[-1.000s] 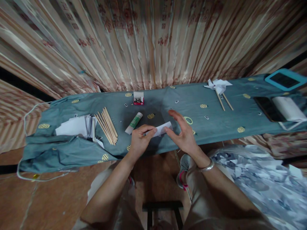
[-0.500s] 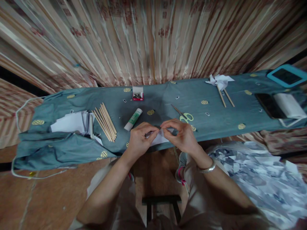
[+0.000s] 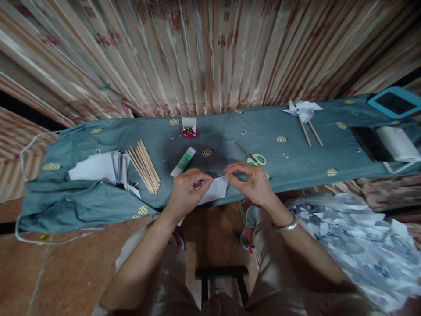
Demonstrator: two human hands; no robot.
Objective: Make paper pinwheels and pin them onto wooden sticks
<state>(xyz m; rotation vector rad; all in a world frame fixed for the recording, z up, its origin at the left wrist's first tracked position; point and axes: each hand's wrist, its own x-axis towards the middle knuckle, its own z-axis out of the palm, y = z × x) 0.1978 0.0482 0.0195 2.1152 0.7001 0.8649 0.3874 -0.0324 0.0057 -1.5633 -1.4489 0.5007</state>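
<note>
A small sheet of white paper [image 3: 215, 190] is held at the table's front edge, between my two hands. My left hand [image 3: 188, 189] pinches its left part between thumb and fingers. At the paper's upper right corner, my right hand [image 3: 250, 181] closes thumb and forefinger on the tip. A glue stick [image 3: 183, 162] lies just beyond my left hand. Beyond my right hand rest scissors [image 3: 255, 158] with pale green handles. Farther back stands an open red box of small metal pins [image 3: 189, 131].
Wooden sticks [image 3: 144, 166] and a stack of white paper [image 3: 95, 167] lie on the left. Paper pinwheels on sticks [image 3: 304, 113], a phone [image 3: 371, 144] and a blue-framed device [image 3: 394, 103] are on the right. A bag of paper scraps [image 3: 358, 245] sits below, right.
My hands have moved apart. The right one has shifted right along the paper to its corner, and more of the sheet shows between them.
</note>
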